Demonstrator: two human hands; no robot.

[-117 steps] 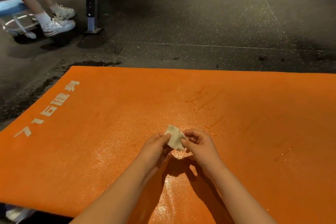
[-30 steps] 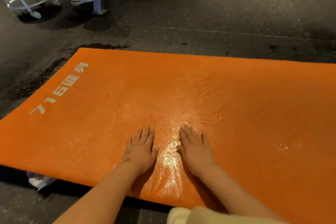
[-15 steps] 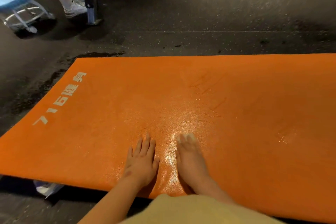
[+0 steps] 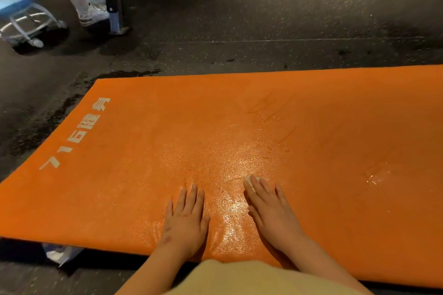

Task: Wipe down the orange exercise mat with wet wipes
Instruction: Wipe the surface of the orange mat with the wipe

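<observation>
Right hand [image 4: 271, 211] presses, apparently, a white wipe [image 4: 251, 181] onto grainy mat [image 4: 143, 151].

- View count: one, head-worn, wide-angle.
- Station: above the near long edge of the orange mat [image 4: 143, 151], facing forward and down across it.
- Range: close; left hand [image 4: 185, 220] and right hand [image 4: 271, 213] lie low in frame, forearms entering from the bottom.
- Coverage: mat's left short edge and far long edge included, right end cropped; dark floor [image 4: 263, 19] beyond, blue stool [image 4: 21, 7] at upper left.
</observation>
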